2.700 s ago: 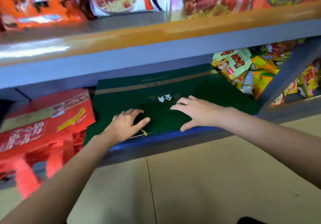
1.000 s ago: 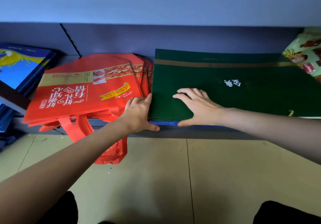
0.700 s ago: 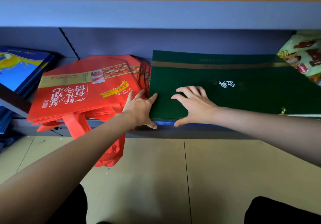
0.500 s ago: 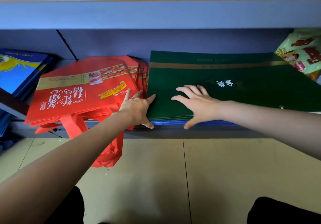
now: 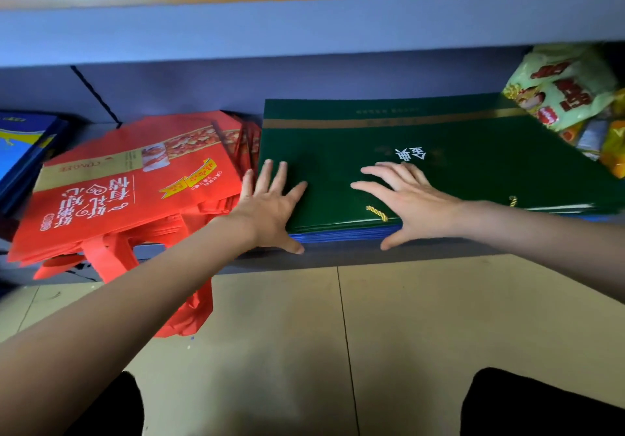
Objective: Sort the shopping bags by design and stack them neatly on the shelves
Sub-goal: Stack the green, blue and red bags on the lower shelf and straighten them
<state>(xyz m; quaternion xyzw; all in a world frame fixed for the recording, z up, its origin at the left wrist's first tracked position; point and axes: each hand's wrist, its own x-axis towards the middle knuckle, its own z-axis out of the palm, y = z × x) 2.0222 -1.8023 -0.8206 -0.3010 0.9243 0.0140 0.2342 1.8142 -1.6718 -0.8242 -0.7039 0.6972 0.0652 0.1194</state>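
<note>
1. Head view, the stack: the green bags [image 5: 439, 172] lie flat on the lower shelf [image 5: 338, 256], on top of a thin layer of blue bags [image 5: 341, 234] whose edges show along the front. The long axis of the stack runs left to right, parallel to the shelf's front edge.

2. Head view, the hands: the left hand [image 5: 270, 205] lies with fingers spread and straight on the stack's front left corner, the thumb at the front edge. The right hand [image 5: 409, 202] lies flat and spread on the top bag near the middle front, the thumb hanging over the front edge. Neither hand grips anything; both press with open palms.

3. Head view, the relation: the stack extends away from both palms, toward the back wall and to the right. The left hand is nearer the red bags [image 5: 135, 185], which lie skewed just beside the green stack, handles hanging over the shelf. Squaring the left edge probably falls to the left hand.
</note>
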